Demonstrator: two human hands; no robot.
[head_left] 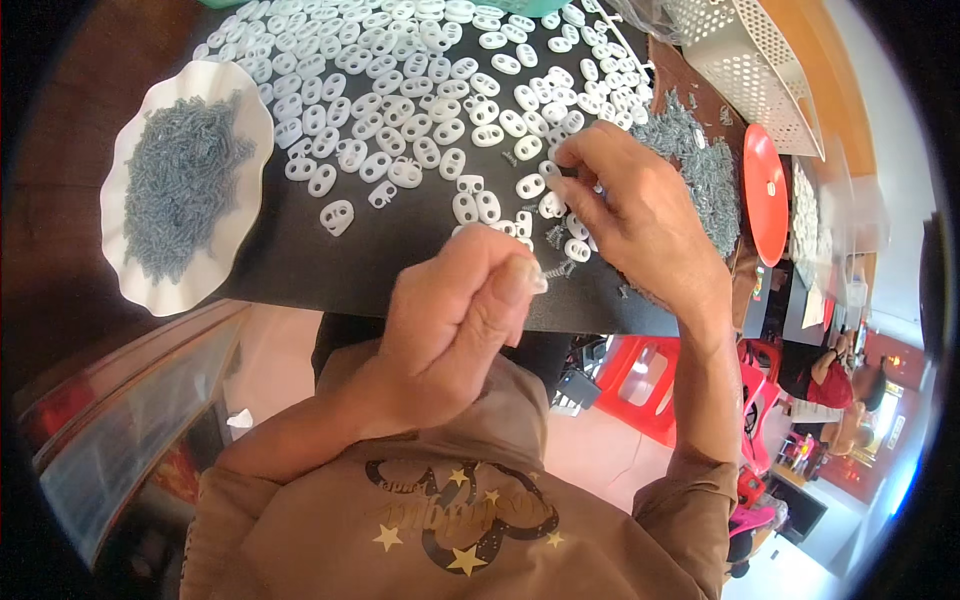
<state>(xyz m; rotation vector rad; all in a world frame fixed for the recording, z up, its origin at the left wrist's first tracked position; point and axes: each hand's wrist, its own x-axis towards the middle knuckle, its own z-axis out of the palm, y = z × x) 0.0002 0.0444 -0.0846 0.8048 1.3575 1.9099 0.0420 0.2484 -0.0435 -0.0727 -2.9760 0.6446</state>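
My left hand [450, 320] is closed just above the table's near edge, its thumb pressed on a small whitish piece [541, 284]. A thin coil spring [557, 271] shows right beside that piece; whether the two are joined I cannot tell. My right hand [640, 200] reaches over the loose parts, thumb and forefinger curved and apart at a white two-holed oval piece [547, 169]. Its other fingers are partly hidden. Around it lie more white oval pieces [487, 135], some with a small loop, and a few loose springs [555, 237].
Many white pieces cover the dark table [290, 265]. A scalloped white dish [118, 210] full of springs stands at the left. A heap of springs [710, 185], a red plate [765, 195] and a perforated pale basket [745, 60] are at the right. A red stool [640, 390] stands below.
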